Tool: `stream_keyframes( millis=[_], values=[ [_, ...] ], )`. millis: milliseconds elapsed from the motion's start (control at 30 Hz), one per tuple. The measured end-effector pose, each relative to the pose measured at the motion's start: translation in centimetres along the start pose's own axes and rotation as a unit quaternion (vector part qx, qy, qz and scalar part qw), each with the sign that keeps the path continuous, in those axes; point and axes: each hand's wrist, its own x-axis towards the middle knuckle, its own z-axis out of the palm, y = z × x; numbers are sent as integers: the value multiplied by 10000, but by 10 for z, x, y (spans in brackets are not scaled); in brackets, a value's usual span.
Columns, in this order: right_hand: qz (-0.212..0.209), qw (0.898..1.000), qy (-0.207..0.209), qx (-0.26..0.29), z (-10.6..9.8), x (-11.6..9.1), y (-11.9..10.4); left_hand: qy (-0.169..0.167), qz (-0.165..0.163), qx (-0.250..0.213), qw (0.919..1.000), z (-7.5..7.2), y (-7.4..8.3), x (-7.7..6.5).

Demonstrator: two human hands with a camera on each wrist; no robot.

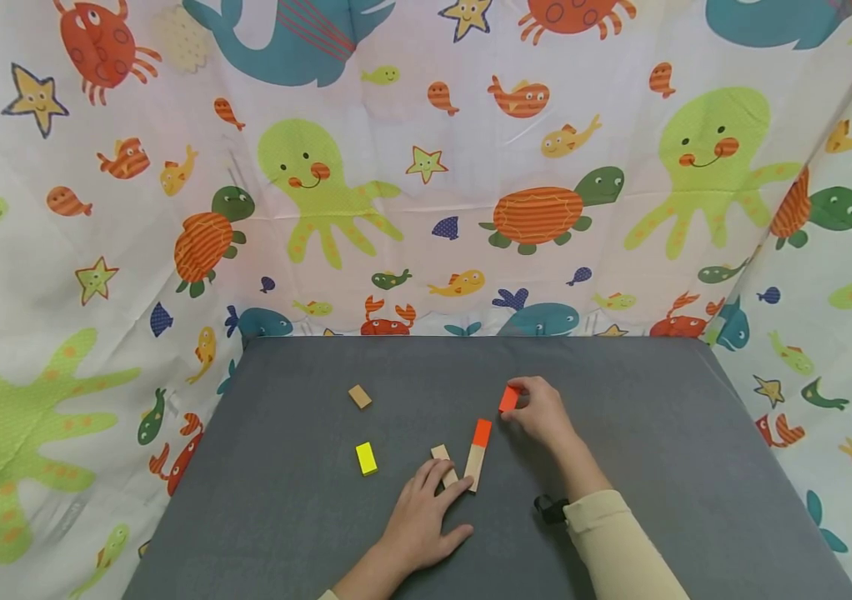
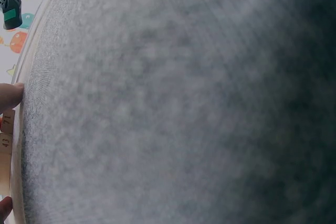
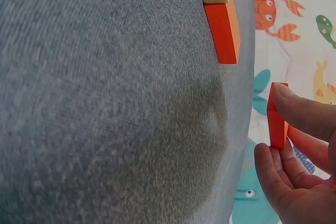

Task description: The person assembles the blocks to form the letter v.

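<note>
Orange block point(image 1: 507, 401), likely light and stiff, best held by opposite sides: right grip point(image 1: 543, 414) pinches it; left grip point(image 1: 420, 518) lies spread.

Sm. orange-red block point(image 1: 508, 399) pinched in my R hand point(image 1: 543, 415), held up in air. Plain wood block point(image 1: 440, 452) lies slanted, partly hidden under fingers of my L hand point(image 1: 420, 518). 2nd wood block point(image 1: 474, 467) just R of it, touching end-to-end w/ another orange-red block point(image 1: 482, 432).
</note>
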Motion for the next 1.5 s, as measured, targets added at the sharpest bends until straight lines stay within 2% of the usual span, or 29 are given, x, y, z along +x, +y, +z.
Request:
stream_keyframes(
  millis=[367, 733, 1033, 1500],
  values=[
    [-123, 9999, 9, -39, 5, 1, -1, 126, 45, -26, 9999, 1, 1, 1],
    [-200, 9998, -26, 30, 15, 4, -12, -18, -189, -103, 9998, 2, 0, 1],
    [-123, 9999, -64, 14, 21, 6, -10, -72, -141, -80, 9998, 1, 1, 2],
    [-61, 9999, -152, -38, 29, 11, -11, 32, -64, -230, 9997, 1, 1, 1]
  ],
)
